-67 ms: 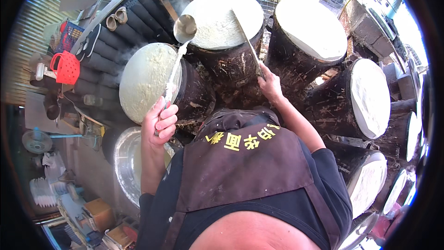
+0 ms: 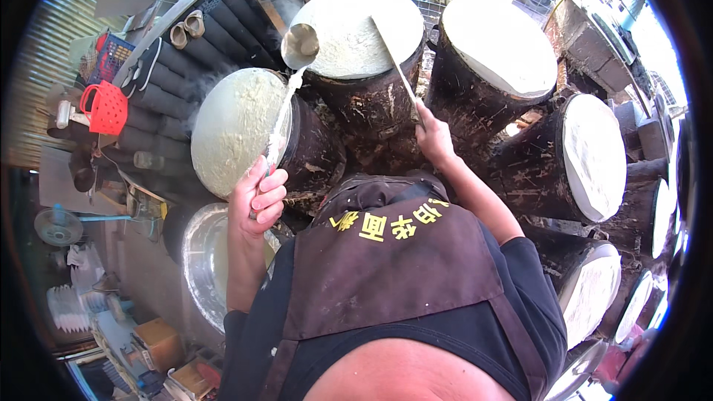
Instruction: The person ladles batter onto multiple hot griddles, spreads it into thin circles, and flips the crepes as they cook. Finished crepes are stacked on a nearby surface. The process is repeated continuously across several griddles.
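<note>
Ladle: in my left hand, handle over the right edge of the left drum.
Scraper: in my right hand, tip over the front drum.
Basket: left of left drum.
Basin: below left drum in my view.

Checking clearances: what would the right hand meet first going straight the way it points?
Beyond its thin tool, the right hand would probably meet the dark drum at top centre, though depth is unclear.

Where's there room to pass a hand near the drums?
The gap between the left hand, right hand and apron looks open. The ladle and stick crowd beyond it; rightward, drums stand close together.
</note>
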A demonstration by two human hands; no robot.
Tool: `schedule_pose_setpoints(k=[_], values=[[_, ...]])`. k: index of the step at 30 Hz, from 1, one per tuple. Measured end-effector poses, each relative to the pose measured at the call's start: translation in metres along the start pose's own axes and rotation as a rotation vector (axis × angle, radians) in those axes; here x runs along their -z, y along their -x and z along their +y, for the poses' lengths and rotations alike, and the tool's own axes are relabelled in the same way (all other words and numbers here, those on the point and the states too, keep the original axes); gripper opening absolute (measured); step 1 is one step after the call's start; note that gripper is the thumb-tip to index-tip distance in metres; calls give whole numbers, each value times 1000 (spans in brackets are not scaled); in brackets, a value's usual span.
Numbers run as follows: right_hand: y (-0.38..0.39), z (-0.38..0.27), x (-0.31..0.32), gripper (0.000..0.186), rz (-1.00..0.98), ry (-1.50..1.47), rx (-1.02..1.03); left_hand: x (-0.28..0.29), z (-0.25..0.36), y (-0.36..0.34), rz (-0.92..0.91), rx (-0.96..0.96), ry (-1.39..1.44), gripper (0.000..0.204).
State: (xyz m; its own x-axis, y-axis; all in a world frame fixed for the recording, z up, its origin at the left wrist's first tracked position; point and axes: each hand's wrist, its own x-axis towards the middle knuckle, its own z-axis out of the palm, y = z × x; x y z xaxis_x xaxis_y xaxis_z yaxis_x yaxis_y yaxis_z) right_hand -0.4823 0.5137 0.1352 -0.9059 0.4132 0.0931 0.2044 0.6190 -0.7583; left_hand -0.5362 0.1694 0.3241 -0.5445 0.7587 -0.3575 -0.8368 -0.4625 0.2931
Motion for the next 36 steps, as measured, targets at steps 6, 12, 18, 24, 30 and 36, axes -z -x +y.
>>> schedule_pose_setpoints(k=[6, 12, 18, 24, 30, 36], values=[[45, -31, 4, 68, -252, 342, 145, 8, 1, 14, 9, -16, -25, 33], [26, -56, 13, 61, -314, -557, -299, 8, 9, 34, 26, -74, -26, 34], [-56, -4, -9, 49, 126, 37, -17, 9, 9, 44, 91, -106, -35, 31], [0, -40, -21, 59, -168, 197, 303, 19, 3, 57, 159, -138, -52, 33], [-57, -14, -14, 52, 148, 178, 28, 21, 6, 64, 114, -87, -63, 32], [18, -46, -17, 58, -190, -38, 60, 55, 34, 39, 9, 129, -133, 37]])
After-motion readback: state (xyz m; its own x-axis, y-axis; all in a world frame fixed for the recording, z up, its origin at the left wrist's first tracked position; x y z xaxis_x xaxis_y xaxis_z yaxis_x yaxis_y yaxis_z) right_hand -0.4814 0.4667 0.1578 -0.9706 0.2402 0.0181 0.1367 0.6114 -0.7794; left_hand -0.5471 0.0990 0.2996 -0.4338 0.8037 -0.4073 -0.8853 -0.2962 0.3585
